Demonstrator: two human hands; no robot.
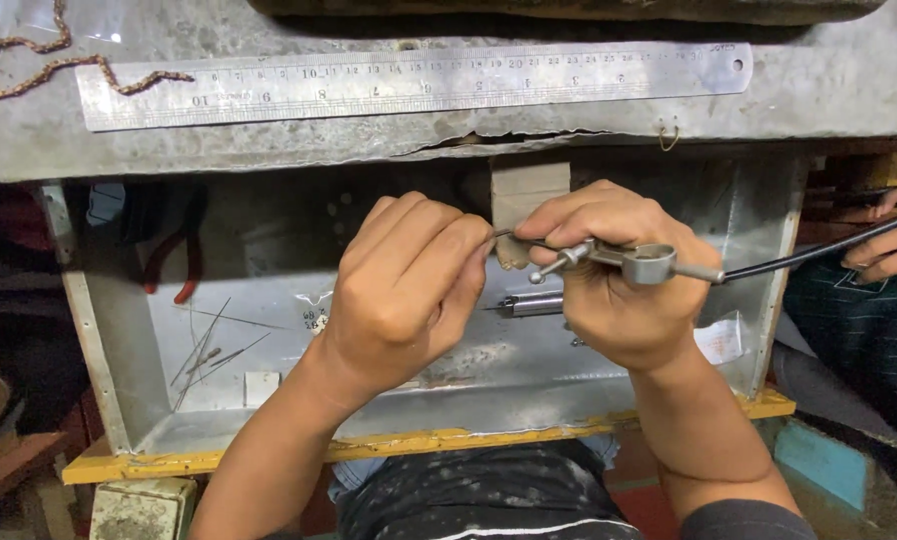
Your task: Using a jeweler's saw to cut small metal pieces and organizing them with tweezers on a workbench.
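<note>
Grey sheet-metal bench top [829,100] carries a long steel ruler [409,85] and a thin brownish chain [29,70] flat at the back, clear of the hands, while the shallow metal catch tray with yellow-edged lip [269,455] hangs under the work, likely to collect whatever drops. Right hand [619,290] is closed round a small silver metal torch handpiece with black hose [649,263], hose trailing off right so it stays out of the way, nozzle aimed left at the wooden bench peg [529,200]. Left hand [409,290] has fingertips pressed together on a tiny piece I can't make out, held just at the torch tip against the peg for steadiness.
</note>
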